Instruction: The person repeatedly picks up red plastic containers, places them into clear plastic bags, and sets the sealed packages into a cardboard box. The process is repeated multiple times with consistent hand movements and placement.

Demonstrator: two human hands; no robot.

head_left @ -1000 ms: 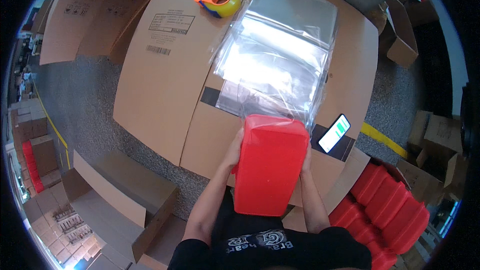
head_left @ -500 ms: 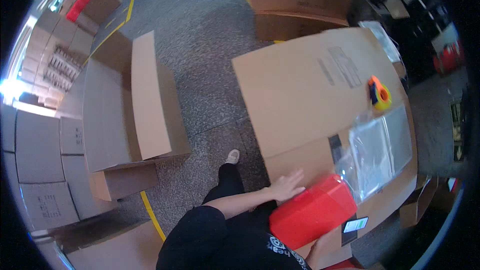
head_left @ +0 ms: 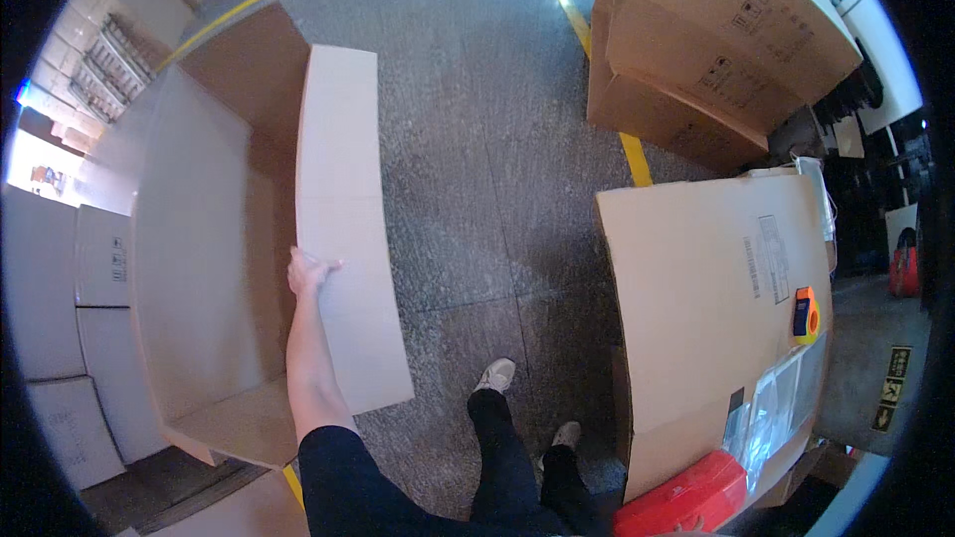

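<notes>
At the left stands a large, open-topped cardboard box (head_left: 204,209) with its right-hand flap (head_left: 343,169) folded out. My left hand (head_left: 311,268) is closed on that flap's inner edge, thumb on top and fingers toward the box's inside. A red box (head_left: 686,499) lies at the near edge of a cardboard-covered table (head_left: 696,288). Just a sliver of my right hand (head_left: 693,525) shows at the lower rim, against the red box's near side; its fingers are mostly hidden.
An orange and yellow tape dispenser (head_left: 806,316) and clear plastic bags (head_left: 781,398) lie on the cardboard. Another open carton (head_left: 686,70) stands beyond the table. Stacked cartons (head_left: 35,288) line the left side. Grey floor (head_left: 468,199) with yellow lines runs between.
My left hand has left the red box and swung left to take hold of the large box's flap. The whole view has shifted left, so the table and red box appear farther right.
</notes>
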